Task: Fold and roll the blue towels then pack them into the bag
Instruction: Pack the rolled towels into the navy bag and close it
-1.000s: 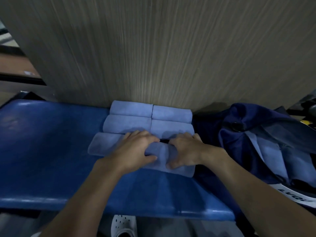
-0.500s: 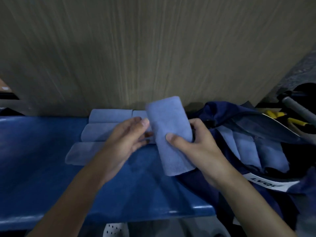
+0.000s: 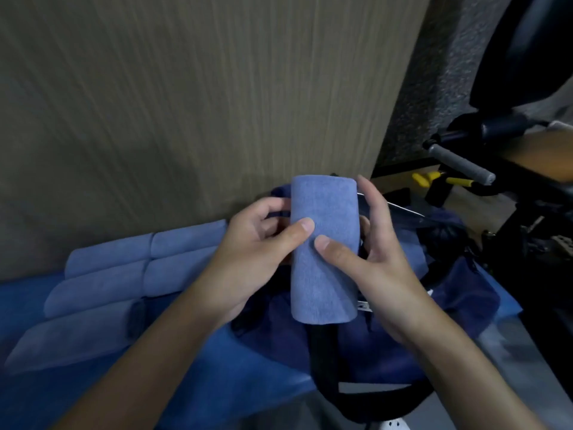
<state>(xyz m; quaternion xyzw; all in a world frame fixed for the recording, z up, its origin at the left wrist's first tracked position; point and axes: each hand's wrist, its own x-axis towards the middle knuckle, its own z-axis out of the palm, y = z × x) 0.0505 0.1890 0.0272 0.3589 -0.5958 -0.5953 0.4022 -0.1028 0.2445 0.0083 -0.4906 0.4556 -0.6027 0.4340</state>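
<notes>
Right now the rolled towel is up off the surface, standing upright, held in both hands over the dark navy bag at the right end of the blue bench. Left hand pinches its left edge, with the thumb on the front face and the fingers curled round behind. Right hand clamps the right side, thumb pressed on the front just below the left thumb, fingers wrapped round the back, one fingertip showing past the top corner.

Handling, as a guess: it is light, soft cloth that squashes under the thumbs, isn't slippery and has nothing to break. The only risk is the roll loosening if its outer flap gets free. Best hold is round the middle with the flap trapped under a thumb; one hand looks enough to carry it.

Containers: the bag lies slumped and crumpled, with its black strap hanging off the bench front. Its opening is mostly hidden behind the hands and the roll. A paler blue patch just right of the right hand may be a towel already inside, can't tell. Five other rolls sit on the bench to the left, packed side by side against the wood panel, not yet bagged
</notes>
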